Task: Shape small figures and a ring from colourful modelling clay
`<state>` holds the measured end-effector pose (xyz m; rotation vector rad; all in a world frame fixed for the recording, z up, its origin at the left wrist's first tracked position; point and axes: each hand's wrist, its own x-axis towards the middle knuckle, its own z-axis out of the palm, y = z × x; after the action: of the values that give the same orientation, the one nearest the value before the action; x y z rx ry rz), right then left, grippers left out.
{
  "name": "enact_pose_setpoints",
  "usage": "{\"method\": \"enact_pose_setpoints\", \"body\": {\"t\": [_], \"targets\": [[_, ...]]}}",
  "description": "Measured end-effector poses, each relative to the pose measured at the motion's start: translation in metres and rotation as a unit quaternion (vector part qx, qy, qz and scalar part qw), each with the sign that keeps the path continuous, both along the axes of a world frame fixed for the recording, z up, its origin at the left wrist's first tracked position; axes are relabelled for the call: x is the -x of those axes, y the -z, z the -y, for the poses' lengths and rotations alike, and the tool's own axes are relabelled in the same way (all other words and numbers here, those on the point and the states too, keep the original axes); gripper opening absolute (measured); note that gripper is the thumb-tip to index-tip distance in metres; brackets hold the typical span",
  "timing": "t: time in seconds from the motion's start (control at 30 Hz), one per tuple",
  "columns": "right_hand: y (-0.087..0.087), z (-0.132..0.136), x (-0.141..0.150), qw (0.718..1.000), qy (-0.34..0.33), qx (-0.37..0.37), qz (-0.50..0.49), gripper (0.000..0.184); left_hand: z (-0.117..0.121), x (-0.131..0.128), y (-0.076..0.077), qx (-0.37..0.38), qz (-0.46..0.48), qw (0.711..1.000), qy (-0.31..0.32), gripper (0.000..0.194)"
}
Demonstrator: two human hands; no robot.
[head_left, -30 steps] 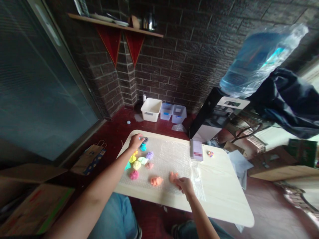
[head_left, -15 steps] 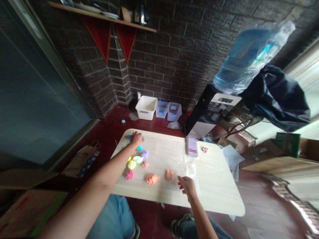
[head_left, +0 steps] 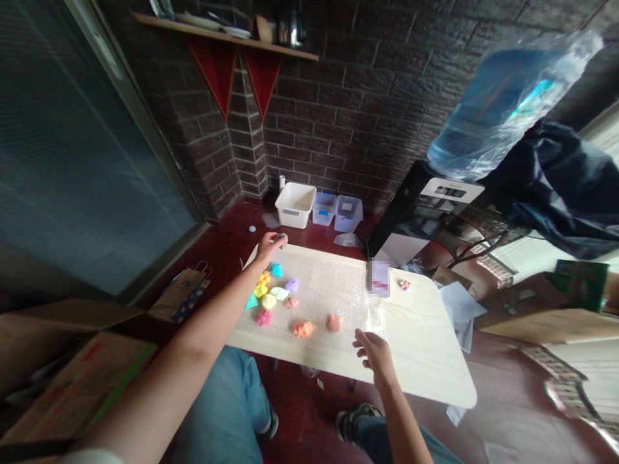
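At the far left edge of the table my left hand (head_left: 269, 250) is raised, its fingers pinched round a small dark grey lump (head_left: 282, 240), seemingly modelling clay. Below it, lumps of soft clay lie on bubble wrap (head_left: 329, 277): a blue lump (head_left: 275, 269), a purple lump (head_left: 292, 285), a pale yellow lump (head_left: 269, 301), a magenta lump (head_left: 264, 318) and several others. My right hand (head_left: 376, 356) hovers near the front of the table, fingers loosely curled and apart, holding nothing. Left of it sit a brownish-orange clay shape (head_left: 334, 323) with two ear-like bumps and an orange lump (head_left: 304, 329).
A blurred-out packet (head_left: 380, 278) and a small multicoloured ball cluster (head_left: 405, 284) are on the right half of the table (head_left: 430, 341). Beyond it stand a white bin (head_left: 296, 206), two clear boxes and a water dispenser (head_left: 411, 212). Cardboard boxes lie on both sides.
My left hand has moved up and away from the bubble wrap, and the grey lump now shows in its fingers. My right hand stays near the table's front. The whole view has shifted slightly.
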<state>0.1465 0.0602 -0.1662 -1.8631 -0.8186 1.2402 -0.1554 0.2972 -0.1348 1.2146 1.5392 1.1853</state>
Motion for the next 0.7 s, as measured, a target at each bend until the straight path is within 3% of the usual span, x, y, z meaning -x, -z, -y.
{"method": "enact_pose_setpoints", "body": {"t": [0.13, 0.27, 0.37, 0.53, 0.6, 0.7], "targets": [[-0.025, 0.008, 0.015, 0.998, -0.021, -0.048, -0.03, 0.041, 0.052, -0.009, -0.014, 0.021, 0.125, 0.989, 0.081, 0.033], [-0.055, 0.02, 0.034, 0.992, -0.04, -0.104, -0.062, 0.039, 0.129, -0.035, -0.022, 0.029, 0.192, 0.97, 0.147, 0.033], [-0.081, 0.034, 0.047, 0.986, -0.047, -0.145, -0.072, 0.037, 0.189, -0.056, -0.037, 0.006, 0.211, 0.965, 0.157, 0.036], [-0.13, 0.06, 0.061, 0.97, -0.076, -0.23, -0.031, 0.027, 0.257, -0.07, -0.078, -0.085, 0.156, 0.974, 0.138, 0.031], [-0.147, 0.069, 0.064, 0.955, -0.101, -0.278, -0.004, 0.023, 0.272, -0.071, -0.095, -0.161, 0.083, 0.972, 0.147, 0.031], [-0.164, 0.08, 0.067, 0.943, -0.121, -0.311, 0.008, 0.02, 0.286, -0.071, -0.112, -0.272, -0.031, 0.947, 0.165, 0.031]]}}
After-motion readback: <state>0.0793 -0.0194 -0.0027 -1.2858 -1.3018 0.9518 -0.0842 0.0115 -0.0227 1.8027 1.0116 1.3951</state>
